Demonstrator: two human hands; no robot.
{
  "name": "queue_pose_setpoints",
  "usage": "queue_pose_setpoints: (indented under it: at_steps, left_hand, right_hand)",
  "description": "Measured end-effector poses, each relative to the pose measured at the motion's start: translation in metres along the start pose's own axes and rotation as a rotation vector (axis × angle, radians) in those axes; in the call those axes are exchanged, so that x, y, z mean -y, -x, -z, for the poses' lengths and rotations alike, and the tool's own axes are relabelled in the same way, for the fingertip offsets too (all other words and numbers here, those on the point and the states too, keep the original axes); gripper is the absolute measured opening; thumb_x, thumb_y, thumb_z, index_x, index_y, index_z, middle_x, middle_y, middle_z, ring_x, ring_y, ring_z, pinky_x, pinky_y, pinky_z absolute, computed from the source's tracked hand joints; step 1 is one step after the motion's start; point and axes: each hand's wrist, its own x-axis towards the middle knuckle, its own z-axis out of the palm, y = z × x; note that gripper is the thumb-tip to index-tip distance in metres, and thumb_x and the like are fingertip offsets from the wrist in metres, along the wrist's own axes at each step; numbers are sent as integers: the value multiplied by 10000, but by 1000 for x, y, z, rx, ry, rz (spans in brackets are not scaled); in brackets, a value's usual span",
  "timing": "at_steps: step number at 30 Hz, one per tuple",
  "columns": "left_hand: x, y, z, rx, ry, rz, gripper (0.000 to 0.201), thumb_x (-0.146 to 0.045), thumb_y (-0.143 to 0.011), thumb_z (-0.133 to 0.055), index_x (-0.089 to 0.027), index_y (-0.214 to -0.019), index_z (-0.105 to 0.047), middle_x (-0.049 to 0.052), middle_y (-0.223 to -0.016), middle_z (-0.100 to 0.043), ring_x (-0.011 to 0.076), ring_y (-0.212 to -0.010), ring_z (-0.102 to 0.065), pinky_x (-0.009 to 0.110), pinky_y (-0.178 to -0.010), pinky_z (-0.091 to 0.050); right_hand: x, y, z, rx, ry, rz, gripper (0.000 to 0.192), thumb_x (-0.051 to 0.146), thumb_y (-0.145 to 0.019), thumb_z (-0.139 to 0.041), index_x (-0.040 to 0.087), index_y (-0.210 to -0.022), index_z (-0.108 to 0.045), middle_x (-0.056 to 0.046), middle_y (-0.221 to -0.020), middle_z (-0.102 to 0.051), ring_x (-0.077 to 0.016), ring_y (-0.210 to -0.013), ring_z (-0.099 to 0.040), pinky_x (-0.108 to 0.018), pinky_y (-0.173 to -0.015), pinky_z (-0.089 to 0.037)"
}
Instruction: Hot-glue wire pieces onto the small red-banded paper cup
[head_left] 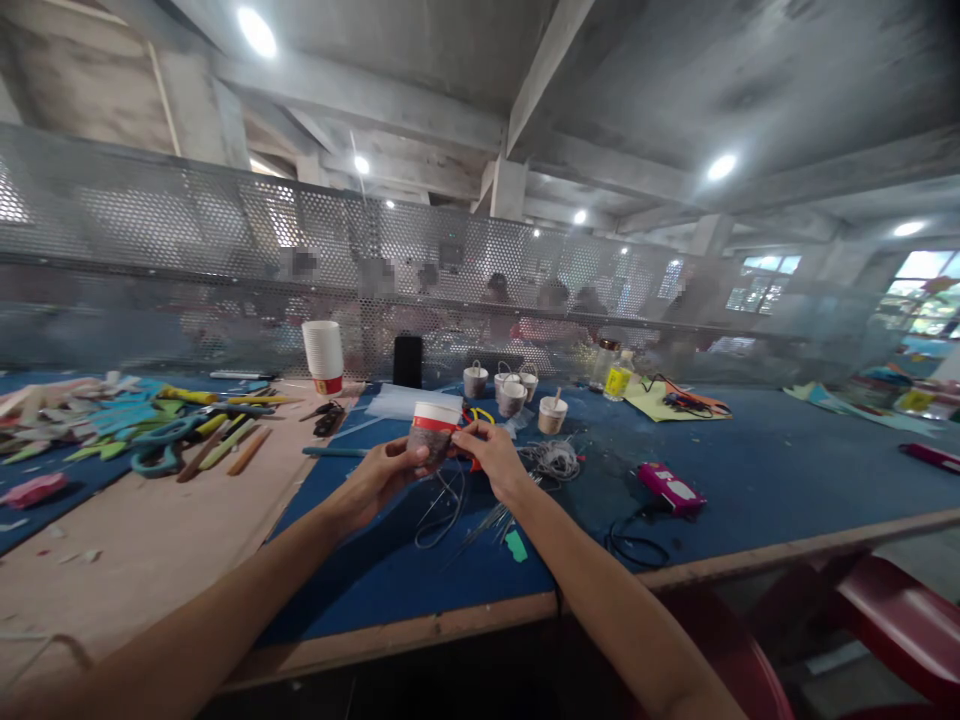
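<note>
My left hand is closed around a paper cup with a white rim and a red band. Grey cord covers the cup's lower part, and a loose loop of it hangs below. At the cup's right side, the fingers of my right hand are pinched together on the cord, though the fingertips are partly hidden. Behind that hand show scissors with yellow and orange handles. A tangle of grey cord lies just to the right.
Several small cord-wrapped cups stand beyond my hands, near a black phone. A stack of white paper cups is further left. Tools and paper scraps crowd the left side. A purple box and a yellow-labelled bottle sit right.
</note>
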Motion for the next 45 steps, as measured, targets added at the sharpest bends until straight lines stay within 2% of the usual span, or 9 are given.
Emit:
queue_pose_setpoints:
  at_steps: [8,12,18,24,32,36,39,42,45]
  left_hand:
    - [1,-1,3,33,55,25,378,-298,-831,-781,-144,-1175,-757,151,-1249,-734,265,-1144,-674,376,-1041,-495]
    - [0,0,1,-39,101,10,349,-263,-814,-798,-181,-1150,-749,115,-1201,-750,223,-1027,-711,368,-993,-530]
    - [2,-2,2,-24,50,15,429,-315,-807,-799,-165,-1202,-727,156,-1283,-715,280,-1132,-686,375,-955,-541]
    - [2,-3,1,-115,30,-1,452,-316,-730,-864,-133,-1122,-732,169,-1175,-753,289,-1024,-729,393,-903,-556]
    - [2,-6,9,-233,44,9,390,-296,-741,-862,-142,-1078,-740,117,-1046,-780,205,-889,-745,266,-764,-576]
    - [2,-6,10,-185,171,-14,359,-283,-764,-846,-150,-1076,-728,111,-1028,-781,211,-894,-750,289,-812,-591]
    - [1,-5,10,-158,226,-3,304,-272,-799,-820,-158,-1062,-719,99,-1027,-776,205,-914,-750,253,-774,-594]
    - [-2,-4,10,-176,272,18,228,-236,-808,-813,-167,-1002,-716,55,-959,-764,149,-790,-739,196,-672,-587]
    - [-6,-3,10,-190,303,24,203,-211,-799,-823,-175,-967,-715,14,-858,-736,99,-653,-696,153,-569,-558]
  right_hand:
    - [-2,-1,0,22,-62,-22,274,376,-631,-838,184,-677,-648,19,-660,-676,-164,-678,-670,-309,-798,-534]
    - [-2,-2,-1,6,-13,37,282,412,-668,-825,176,-723,-681,7,-701,-687,-172,-682,-686,-301,-774,-531]
    - [-1,1,-2,-15,118,94,288,447,-747,-771,174,-779,-685,-9,-698,-709,-196,-699,-717,-297,-754,-522]
    - [0,4,-3,25,270,129,254,438,-803,-718,185,-814,-693,-10,-731,-715,-189,-681,-707,-278,-684,-519]
    - [-8,6,-2,178,350,130,220,410,-852,-698,204,-921,-663,17,-732,-667,-142,-520,-648,-257,-553,-504]
    - [-6,16,-5,290,604,181,186,382,-931,-627,207,-935,-690,14,-756,-665,-125,-529,-636,-251,-587,-494]
    - [-3,22,-7,301,854,256,231,397,-954,-620,206,-886,-731,-9,-855,-662,-120,-610,-640,-253,-649,-482]
    - [3,22,-4,252,1024,308,287,486,-958,-613,237,-990,-752,-31,-1018,-660,-145,-775,-663,-262,-737,-484]
    - [14,15,10,107,1172,324,327,502,-986,-563,238,-1097,-723,-59,-1166,-651,-167,-913,-671,-276,-832,-485]
